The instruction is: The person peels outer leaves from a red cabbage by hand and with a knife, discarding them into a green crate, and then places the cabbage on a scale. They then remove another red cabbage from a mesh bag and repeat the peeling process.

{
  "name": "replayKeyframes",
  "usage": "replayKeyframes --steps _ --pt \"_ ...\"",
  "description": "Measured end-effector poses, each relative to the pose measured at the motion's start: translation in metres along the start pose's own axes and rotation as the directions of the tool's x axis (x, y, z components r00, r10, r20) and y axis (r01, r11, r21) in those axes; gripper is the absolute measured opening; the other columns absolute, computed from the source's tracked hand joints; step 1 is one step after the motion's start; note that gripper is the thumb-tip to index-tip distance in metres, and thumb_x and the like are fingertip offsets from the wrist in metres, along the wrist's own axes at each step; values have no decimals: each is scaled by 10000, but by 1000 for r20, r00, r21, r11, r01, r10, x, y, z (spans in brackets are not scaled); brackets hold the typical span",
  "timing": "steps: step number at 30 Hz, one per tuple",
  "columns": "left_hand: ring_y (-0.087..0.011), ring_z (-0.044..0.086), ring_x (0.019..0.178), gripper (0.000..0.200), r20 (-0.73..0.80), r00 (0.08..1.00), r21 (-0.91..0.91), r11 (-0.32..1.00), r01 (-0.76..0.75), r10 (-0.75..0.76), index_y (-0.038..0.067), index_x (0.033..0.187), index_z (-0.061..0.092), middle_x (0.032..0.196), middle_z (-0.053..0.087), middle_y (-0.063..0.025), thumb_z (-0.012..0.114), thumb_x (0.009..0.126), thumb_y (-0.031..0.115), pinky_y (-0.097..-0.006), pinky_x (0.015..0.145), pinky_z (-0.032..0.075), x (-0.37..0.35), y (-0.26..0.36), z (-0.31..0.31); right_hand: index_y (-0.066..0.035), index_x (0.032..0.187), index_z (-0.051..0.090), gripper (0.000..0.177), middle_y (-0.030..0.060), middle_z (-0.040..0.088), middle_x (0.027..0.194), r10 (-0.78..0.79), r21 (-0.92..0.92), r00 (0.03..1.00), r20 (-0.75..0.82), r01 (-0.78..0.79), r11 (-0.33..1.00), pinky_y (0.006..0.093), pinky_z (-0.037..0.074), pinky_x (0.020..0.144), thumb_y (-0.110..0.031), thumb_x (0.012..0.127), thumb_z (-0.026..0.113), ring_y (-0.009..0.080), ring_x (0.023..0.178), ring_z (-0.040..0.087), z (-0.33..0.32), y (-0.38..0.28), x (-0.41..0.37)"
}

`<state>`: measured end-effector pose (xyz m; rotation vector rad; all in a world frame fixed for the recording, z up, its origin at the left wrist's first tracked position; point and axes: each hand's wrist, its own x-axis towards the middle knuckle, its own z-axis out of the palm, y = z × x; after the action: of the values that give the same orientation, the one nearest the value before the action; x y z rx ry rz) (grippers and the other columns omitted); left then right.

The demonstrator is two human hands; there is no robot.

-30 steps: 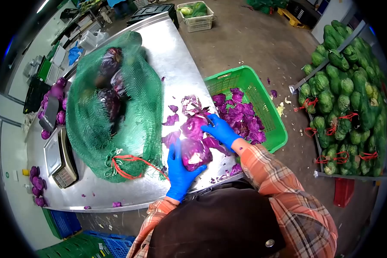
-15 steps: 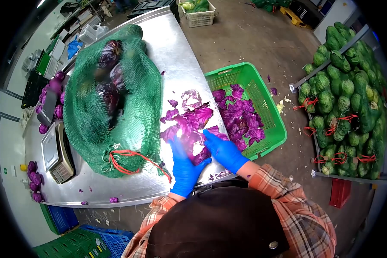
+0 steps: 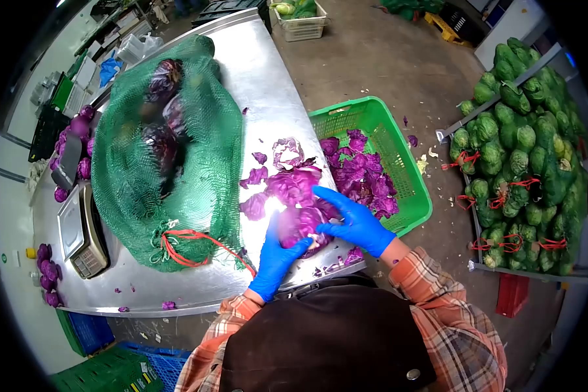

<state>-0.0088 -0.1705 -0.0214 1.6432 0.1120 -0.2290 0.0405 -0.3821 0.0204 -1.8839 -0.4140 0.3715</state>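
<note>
A red cabbage [image 3: 300, 227] lies near the front edge of the metal table [image 3: 261, 85], between my two blue-gloved hands. My left hand [image 3: 277, 255] cups its left and lower side, with the fingers wrapped against it. At its right, my right hand [image 3: 356, 222] has its thumb and fingers spread, the tips at the cabbage and a loose leaf. Loose purple leaves [image 3: 294, 186] lie just beyond the cabbage. To the left rests a green net bag [image 3: 209, 157] with dark red cabbages inside and a red tie [image 3: 189, 235].
Right of the table stands a green crate [image 3: 415, 189] holding purple leaves. A scale [image 3: 88, 255] and more red cabbages [image 3: 49, 274] are at the left. Netted green cabbages [image 3: 519, 157] fill a rack at the far right. A white crate [image 3: 304, 29] stands on the floor behind.
My right hand has moved a little to the right and its fingers have spread. The cabbage between my hands has turned and shows more of its surface. The view has shifted slightly.
</note>
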Motion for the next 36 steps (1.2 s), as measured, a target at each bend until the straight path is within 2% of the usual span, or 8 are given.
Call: replayKeyframes --steps 6,11,14,18,21,23,26,36 --pt "-291 436 1301 1097 323 916 306 890 -338 237 11 1473 236 1425 417 -181 876 635 316 -396 1070 355 19 11 -2 -155 1426 409 680 123 430 1446 -75 -170 964 255 121 978 371 396 1041 -286 830 711 280 1287 471 -18 -7 3" --pt "-278 215 1426 1093 511 839 177 932 -316 188 63 1494 216 1551 202 -159 871 640 253 -385 1149 224 24 13 -17 -30 1197 615 356 89 659 1128 344 303 912 224 -401 865 330 464 953 -187 880 654 168 1064 595 -43 -22 -9" --pt "-283 268 1394 1094 476 870 233 936 -265 128 58 1495 208 1523 243 -173 874 640 211 -383 1130 259 19 21 -16 -33 1069 674 252 51 690 988 345 474 931 121 -360 804 289 513 804 -175 861 675 118 889 626 -39 -17 -15" --pt "-238 488 1211 1084 190 979 -86 992 92 -74 29 1494 155 1373 415 -171 850 672 152 -365 1028 418 1 24 13 -68 1069 671 212 -7 636 820 260 342 964 -55 -226 912 201 451 489 -186 894 646 45 550 538 -24 -24 -16" --pt "-244 469 1235 1132 135 991 79 996 -28 17 23 1493 148 1382 409 -170 873 637 177 -364 1047 398 -3 15 5 -61 1173 621 321 35 651 960 269 258 925 -267 -200 945 245 521 701 -185 880 665 102 814 627 -53 13 -7" --pt "-295 486 1219 1200 97 984 317 933 -171 147 -1 1480 153 1346 439 -210 895 585 296 -388 1020 410 1 16 3 -61 1317 496 561 104 590 1195 145 10 968 -203 -146 989 324 460 940 -249 836 714 202 1122 571 -58 7 -9" --pt "-374 549 1121 1278 26 975 568 800 -195 219 -28 1458 167 1241 515 -251 904 523 434 -432 926 464 7 29 4 -83 1360 442 681 159 501 1323 -88 -324 996 -18 77 943 372 444 975 -318 796 743 302 1182 547 -14 -5 -10" --pt "-321 556 1121 1242 107 926 626 699 -346 362 -44 1461 164 1241 535 -207 885 564 423 -398 929 468 9 22 12 -94 1075 599 355 104 627 859 -201 -505 960 195 274 818 402 527 673 -296 800 695 316 761 640 -14 -21 -2"
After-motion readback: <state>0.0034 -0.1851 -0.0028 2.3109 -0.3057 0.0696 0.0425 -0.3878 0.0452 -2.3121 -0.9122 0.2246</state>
